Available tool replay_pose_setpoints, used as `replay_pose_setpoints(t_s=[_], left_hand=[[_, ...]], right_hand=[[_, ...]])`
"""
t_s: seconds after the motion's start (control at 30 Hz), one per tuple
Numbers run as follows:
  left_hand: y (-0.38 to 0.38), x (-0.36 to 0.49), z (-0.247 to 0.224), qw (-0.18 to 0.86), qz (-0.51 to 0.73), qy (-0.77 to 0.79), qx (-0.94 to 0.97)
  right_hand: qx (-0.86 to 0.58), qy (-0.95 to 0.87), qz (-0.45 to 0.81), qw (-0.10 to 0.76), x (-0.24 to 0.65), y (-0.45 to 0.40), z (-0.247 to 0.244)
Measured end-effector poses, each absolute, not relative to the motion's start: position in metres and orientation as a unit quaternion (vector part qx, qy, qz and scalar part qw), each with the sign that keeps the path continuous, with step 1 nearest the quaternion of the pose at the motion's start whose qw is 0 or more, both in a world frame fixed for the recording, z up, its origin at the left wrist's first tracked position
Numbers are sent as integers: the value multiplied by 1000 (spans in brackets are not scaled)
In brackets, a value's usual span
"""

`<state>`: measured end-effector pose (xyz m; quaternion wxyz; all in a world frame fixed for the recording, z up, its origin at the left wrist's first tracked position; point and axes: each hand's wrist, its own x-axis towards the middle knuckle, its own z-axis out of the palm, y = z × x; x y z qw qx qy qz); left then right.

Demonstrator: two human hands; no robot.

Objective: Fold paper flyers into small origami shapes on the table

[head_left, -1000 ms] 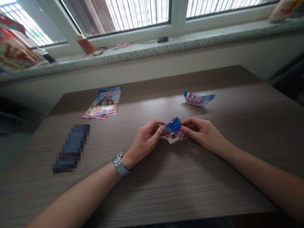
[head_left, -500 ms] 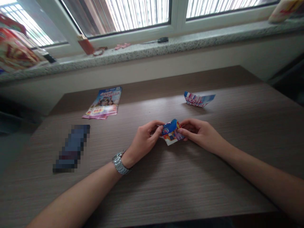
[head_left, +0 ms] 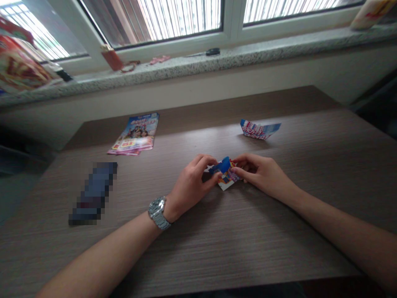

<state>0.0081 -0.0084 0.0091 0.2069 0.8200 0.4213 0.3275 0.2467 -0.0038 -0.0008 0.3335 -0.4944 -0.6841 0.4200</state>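
Observation:
A small folded piece of colourful printed paper (head_left: 227, 173), blue at the top with a white lower corner, is between my two hands near the middle of the table. My right hand (head_left: 260, 173) pinches its right edge between thumb and fingers. My left hand (head_left: 196, 182), with a metal watch (head_left: 159, 213) on the wrist, has its thumb on the paper's left front and its fingers at the upper left edge. Beyond the hands, a folded paper boat (head_left: 259, 130) stands on the table.
On the wooden table (head_left: 192, 248), a stack of printed flyers (head_left: 138, 132) lies at the back left, with a pixelated dark phone-like object (head_left: 94, 192) nearer. The granite windowsill (head_left: 248, 56) behind holds a red-brown bottle (head_left: 112, 58), a food bag (head_left: 21, 66) and small items.
My left hand has turned slightly, its thumb shifting right across the paper and its fingers rising over the edge. The paper has tilted a little; my right hand has barely moved.

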Motion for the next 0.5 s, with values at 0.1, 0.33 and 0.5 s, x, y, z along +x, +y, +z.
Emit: replay_pose_setpoints(t_s=[0.1,0.33,0.5], left_hand=[[-9,9,7,195,308,404,839],[-8,11,5,206,310,410,833],[-9,13,6,227,322,425,815]], right_hand=[[-492,-697,402,333,245,-4,0],[-490,-722,350,341,242,-4,2],[-468,-756,281,361,241,-6,6]])
